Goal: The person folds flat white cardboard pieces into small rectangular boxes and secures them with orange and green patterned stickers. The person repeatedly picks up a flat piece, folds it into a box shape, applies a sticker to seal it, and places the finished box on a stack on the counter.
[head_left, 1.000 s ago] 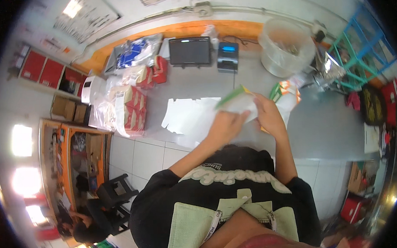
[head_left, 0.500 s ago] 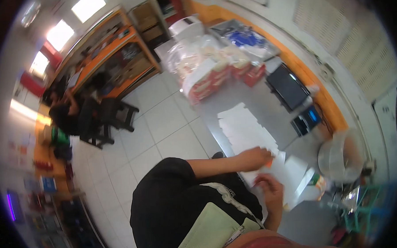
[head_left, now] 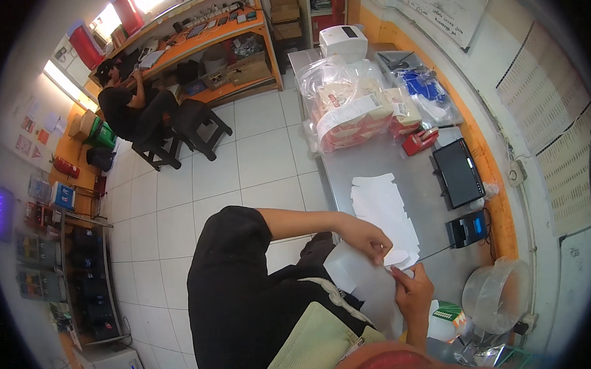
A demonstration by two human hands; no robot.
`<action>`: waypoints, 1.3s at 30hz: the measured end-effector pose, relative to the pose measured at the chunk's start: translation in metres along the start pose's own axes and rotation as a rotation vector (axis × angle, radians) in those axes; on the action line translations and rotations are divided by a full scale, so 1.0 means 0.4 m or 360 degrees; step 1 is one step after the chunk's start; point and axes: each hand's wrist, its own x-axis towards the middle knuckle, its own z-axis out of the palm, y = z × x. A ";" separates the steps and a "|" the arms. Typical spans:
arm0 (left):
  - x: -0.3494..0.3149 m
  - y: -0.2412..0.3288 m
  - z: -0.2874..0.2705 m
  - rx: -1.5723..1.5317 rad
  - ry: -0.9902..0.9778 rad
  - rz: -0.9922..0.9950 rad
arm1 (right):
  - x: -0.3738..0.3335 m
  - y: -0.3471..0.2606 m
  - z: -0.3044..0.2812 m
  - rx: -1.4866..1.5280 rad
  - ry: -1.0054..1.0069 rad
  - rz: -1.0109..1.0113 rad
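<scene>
Pinching a white carton (head_left: 343, 265) at its edge, the left hand (head_left: 368, 239) has its fingers bent inward, and the right hand (head_left: 415, 294) meets it from the other side, thumb and fingertips closed on a small flap of the same white board. The two hands are near to each other, but apart. The carton is between them and the person's body, with one broad panel below the left hand; how far the rest extends, I cannot tell.

Just beyond the left hand, a stack of white die-cut sheets (head_left: 384, 210) lies flat on the grey metal counter (head_left: 347, 164). Beside the right wrist stands a white, green and orange box (head_left: 446, 319) — whether they touch is not clear. Farther to the right of this hand is a translucent plastic bucket (head_left: 497, 297). Well beyond both hands are a black-screened tablet (head_left: 459, 173), a red tape dispenser (head_left: 420, 141) — and red-and-white packs in clear plastic (head_left: 351, 119).
</scene>
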 end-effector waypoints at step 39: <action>0.242 0.007 0.190 0.1124 0.0547 -0.0063 | -0.194 0.112 0.133 0.0933 0.0982 0.1097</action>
